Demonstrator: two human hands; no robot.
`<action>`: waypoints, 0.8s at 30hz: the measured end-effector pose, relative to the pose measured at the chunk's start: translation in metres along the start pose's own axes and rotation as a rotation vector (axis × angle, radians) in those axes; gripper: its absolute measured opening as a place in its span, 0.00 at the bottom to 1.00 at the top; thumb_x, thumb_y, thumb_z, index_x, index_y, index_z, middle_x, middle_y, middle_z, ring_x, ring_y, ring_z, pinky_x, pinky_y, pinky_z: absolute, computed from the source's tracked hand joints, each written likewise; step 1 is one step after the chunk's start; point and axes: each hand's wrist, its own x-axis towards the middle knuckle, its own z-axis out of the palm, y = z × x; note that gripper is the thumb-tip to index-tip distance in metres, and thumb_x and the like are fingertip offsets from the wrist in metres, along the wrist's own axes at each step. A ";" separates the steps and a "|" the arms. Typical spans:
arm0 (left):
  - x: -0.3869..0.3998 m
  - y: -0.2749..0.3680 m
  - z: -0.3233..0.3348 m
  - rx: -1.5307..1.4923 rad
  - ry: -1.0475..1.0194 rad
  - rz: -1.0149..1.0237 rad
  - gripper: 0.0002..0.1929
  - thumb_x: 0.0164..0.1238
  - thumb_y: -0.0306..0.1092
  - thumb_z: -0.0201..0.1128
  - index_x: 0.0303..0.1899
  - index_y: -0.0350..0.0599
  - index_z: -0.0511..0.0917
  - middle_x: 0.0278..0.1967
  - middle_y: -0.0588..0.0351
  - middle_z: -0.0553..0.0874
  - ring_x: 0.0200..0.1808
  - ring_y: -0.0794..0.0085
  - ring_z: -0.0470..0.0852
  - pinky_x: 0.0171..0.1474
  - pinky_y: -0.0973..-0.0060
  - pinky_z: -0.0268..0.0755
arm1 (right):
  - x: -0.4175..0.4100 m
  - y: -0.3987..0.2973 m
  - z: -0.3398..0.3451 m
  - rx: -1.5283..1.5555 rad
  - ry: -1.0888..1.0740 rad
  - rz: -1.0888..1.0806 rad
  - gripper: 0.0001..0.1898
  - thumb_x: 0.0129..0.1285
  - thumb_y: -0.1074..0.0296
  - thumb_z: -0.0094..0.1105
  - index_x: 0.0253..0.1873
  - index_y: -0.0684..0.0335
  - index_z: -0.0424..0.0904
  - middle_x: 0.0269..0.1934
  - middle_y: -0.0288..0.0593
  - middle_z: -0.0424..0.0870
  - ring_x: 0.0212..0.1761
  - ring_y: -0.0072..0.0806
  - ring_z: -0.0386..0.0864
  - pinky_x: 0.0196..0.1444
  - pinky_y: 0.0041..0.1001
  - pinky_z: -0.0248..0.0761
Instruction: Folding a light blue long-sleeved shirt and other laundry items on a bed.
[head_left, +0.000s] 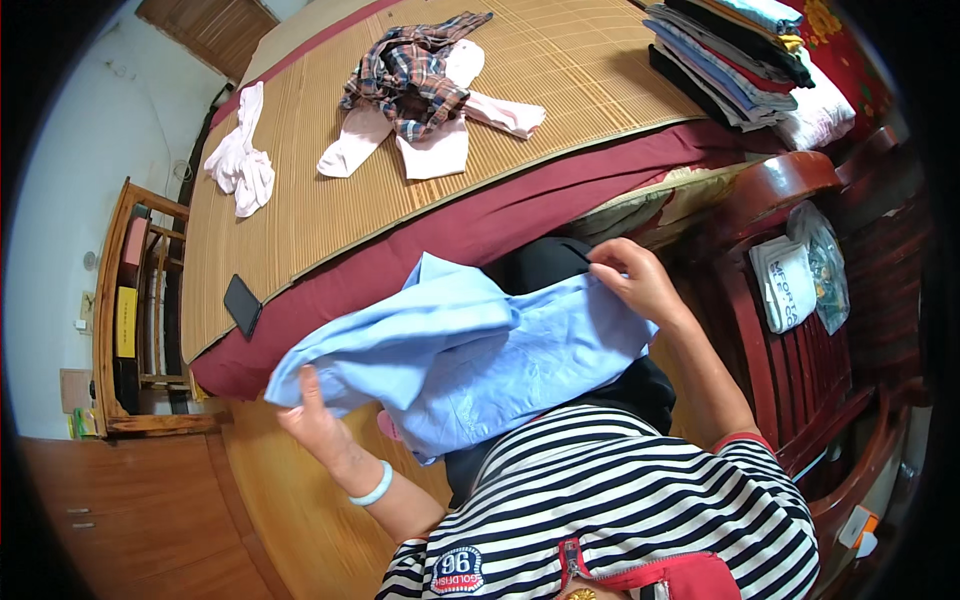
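A light blue cloth garment (487, 375) lies across my lap, partly folded over itself. My left hand (315, 420) grips its left end, thumb on top, with a pale bangle around the wrist. At the garment's upper right edge, the fingers of my right hand (637, 277) pinch the fabric. The middle of the cloth sags between both hands over my black trousers (536, 262). What kind of garment it is cannot be told for certain.
On the bed's woven mat (300, 217) lie a plaid shirt (412, 75), pale pink garments (244, 161) and a black phone (243, 305). A stack of folded clothes (731, 67) stands at the far right. Beside me, a dark wooden seat (795, 375) holds a folded white cloth (782, 285).
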 end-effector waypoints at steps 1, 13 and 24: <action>0.001 0.006 -0.002 -0.038 0.076 -0.012 0.12 0.70 0.30 0.68 0.50 0.33 0.82 0.49 0.54 0.86 0.48 0.71 0.83 0.56 0.70 0.74 | -0.006 0.012 -0.005 0.001 0.013 0.044 0.11 0.65 0.67 0.66 0.47 0.67 0.82 0.41 0.46 0.84 0.42 0.32 0.83 0.47 0.29 0.76; 0.033 0.028 -0.035 -0.435 0.439 -0.092 0.22 0.75 0.44 0.63 0.60 0.35 0.77 0.60 0.51 0.81 0.59 0.60 0.80 0.63 0.59 0.73 | -0.045 0.139 -0.002 0.144 0.002 0.600 0.31 0.74 0.42 0.51 0.62 0.68 0.77 0.51 0.50 0.86 0.55 0.37 0.82 0.58 0.31 0.72; 0.065 0.047 -0.086 -0.520 0.584 0.119 0.21 0.77 0.46 0.59 0.59 0.37 0.76 0.58 0.49 0.82 0.59 0.57 0.81 0.65 0.57 0.73 | -0.021 0.154 -0.018 0.509 -0.185 0.559 0.05 0.71 0.67 0.62 0.42 0.61 0.82 0.35 0.27 0.82 0.35 0.14 0.76 0.41 0.19 0.70</action>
